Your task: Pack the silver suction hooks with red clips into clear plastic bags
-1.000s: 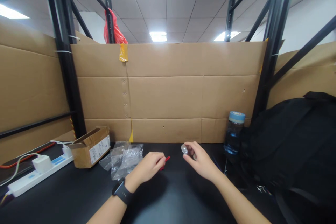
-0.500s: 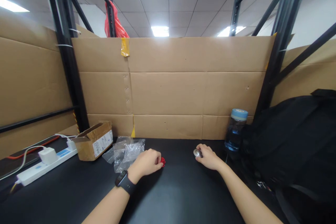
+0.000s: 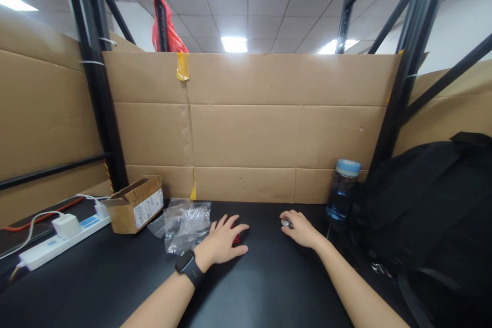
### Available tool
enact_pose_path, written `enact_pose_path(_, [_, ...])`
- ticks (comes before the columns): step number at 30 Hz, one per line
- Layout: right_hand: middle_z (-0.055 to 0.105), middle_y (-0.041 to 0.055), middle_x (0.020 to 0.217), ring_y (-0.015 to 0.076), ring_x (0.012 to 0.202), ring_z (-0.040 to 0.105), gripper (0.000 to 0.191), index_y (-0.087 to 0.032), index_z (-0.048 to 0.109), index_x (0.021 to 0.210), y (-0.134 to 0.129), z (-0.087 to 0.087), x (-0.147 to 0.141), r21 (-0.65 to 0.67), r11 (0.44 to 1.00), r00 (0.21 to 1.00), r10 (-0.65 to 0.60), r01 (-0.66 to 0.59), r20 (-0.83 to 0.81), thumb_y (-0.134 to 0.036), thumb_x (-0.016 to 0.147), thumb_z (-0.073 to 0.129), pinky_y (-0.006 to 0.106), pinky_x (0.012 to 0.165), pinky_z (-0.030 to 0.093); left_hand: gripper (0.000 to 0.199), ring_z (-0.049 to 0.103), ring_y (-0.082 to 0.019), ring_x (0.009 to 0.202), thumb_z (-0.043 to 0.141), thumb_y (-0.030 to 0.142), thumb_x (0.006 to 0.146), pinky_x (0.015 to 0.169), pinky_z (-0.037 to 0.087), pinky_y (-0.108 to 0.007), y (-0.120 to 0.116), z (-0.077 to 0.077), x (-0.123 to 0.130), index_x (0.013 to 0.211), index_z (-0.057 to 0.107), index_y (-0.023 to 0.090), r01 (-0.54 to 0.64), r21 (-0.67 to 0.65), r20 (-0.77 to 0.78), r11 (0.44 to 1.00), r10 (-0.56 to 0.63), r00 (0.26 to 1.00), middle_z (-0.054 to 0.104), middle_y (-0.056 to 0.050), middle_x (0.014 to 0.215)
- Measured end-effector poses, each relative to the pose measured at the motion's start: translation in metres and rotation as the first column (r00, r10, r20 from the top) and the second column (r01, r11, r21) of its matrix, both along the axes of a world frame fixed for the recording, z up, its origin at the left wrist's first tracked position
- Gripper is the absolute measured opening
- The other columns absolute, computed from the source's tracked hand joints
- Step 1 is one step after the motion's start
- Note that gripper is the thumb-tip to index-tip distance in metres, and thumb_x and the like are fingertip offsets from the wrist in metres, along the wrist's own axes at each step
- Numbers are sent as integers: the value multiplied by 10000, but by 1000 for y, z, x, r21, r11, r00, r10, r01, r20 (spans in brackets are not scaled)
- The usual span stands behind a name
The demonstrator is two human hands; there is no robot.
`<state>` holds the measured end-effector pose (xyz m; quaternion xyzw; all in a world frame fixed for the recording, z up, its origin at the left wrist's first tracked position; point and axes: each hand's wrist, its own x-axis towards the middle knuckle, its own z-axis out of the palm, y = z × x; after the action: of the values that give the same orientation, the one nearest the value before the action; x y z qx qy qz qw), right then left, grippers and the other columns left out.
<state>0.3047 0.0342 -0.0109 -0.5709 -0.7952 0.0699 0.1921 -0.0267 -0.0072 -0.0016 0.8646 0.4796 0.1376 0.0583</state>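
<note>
My left hand (image 3: 223,242), with a dark watch on its wrist, is held with fingers spread over the black tabletop (image 3: 253,292). Partly hidden under its fingers lies a small red bundle (image 3: 237,239) that looks like knotted cord. To the right, my right hand (image 3: 302,228) has its thumb and fingers closed round a small, shiny, rounded silvery object (image 3: 286,223). The fingers cover much of that object, so its kind is not clear. It is at the tabletop, apart from the red bundle.
Crumpled clear plastic bags (image 3: 186,225) lie beside my left hand. Further left are an opened cardboard box (image 3: 134,205) and a white power strip (image 3: 63,243). A blue-lidded bottle (image 3: 342,189) and a black backpack (image 3: 430,215) stand on the right. Cardboard (image 3: 246,133) walls the back.
My left hand has let go of the red bundle, its fingers going from pinched to spread. My right hand still holds the shiny object, shifted slightly left in the view.
</note>
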Motion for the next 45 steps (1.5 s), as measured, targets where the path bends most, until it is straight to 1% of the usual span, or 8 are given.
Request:
enact_pose_path(7, [659, 84, 1099, 249, 1027, 599, 309, -220, 668, 1150, 3, -2, 2, 12, 1000, 1000, 15, -15, -25, -254, 846, 627, 360, 939, 446, 455, 520, -316, 1340, 558, 412, 950, 1133, 413, -472, 8, -2, -3, 1391, 601, 308, 108, 31, 5, 994, -108, 994, 558, -100, 1458])
enact_pose_path(13, [666, 94, 999, 228, 925, 641, 254, -170, 699, 1068, 3, 2, 2, 47, 998, 998, 31, -29, -52, -244, 833, 635, 326, 876, 471, 394, 573, -283, 1282, 509, 311, 975, 1105, 453, -421, 9, 0, -7, 1342, 647, 285, 147, 68, 4, 987, -148, 989, 608, -85, 1404])
enact_pose_path(19, [683, 89, 1047, 254, 978, 642, 312, -211, 702, 1115, 1, 1, 2, 33, 999, 1000, 10, -9, -11, -228, 808, 653, 339, 896, 467, 369, 625, -268, 1210, 513, 265, 961, 1059, 488, -389, 7, 3, -7, 1288, 681, 300, 134, 67, 3, 989, -135, 991, 635, -69, 1361])
enact_pose_path(26, [683, 114, 1135, 280, 1070, 624, 388, -207, 683, 1221, -4, 3, -5, 55, 998, 998, 15, -18, 63, -225, 837, 632, 360, 962, 446, 483, 476, -304, 1385, 598, 311, 922, 1159, 378, -471, 1, 9, -3, 1402, 557, 288, 106, 114, -7, 988, -106, 994, 514, -94, 1500])
enact_pose_path(31, [687, 133, 1168, 279, 1098, 638, 433, -165, 662, 1253, -7, 12, -6, 14, 999, 995, 41, -42, 86, -183, 821, 661, 349, 986, 450, 661, 372, -326, 1467, 615, 403, 919, 1222, 278, -492, 5, 3, -4, 1518, 411, 210, 77, 33, 15, 996, -78, 997, 382, -163, 1591])
enact_pose_path(39, [739, 79, 1100, 234, 1005, 693, 445, -175, 671, 1206, -5, 19, -1, -39, 997, 997, 71, -71, -3, -188, 769, 753, 302, 898, 495, 995, 334, -386, 1477, 762, 579, 752, 1193, 314, -496, 14, 13, -33, 1564, 328, 201, -24, -44, 6, 999, 24, 1000, 316, -193, 1611])
enact_pose_path(42, [752, 47, 1025, 217, 939, 710, 453, -197, 678, 1181, -4, 19, 4, -78, 995, 997, 51, -55, -51, -224, 742, 786, 292, 853, 510, 1019, 320, -437, 1469, 741, 656, 733, 1148, 324, -599, 15, 16, -41, 1569, 316, 260, -89, -87, -78, 992, 82, 994, 325, -177, 1615])
enact_pose_path(45, [724, 83, 1113, 258, 1022, 689, 502, -205, 675, 1208, -5, 22, 5, -22, 998, 999, 50, -50, 6, -260, 726, 800, 348, 921, 510, 1031, 248, -475, 1489, 723, 714, 719, 1131, 241, -718, 15, 18, -40, 1572, 305, 312, -114, -68, -125, 991, 105, 987, 288, -146, 1642])
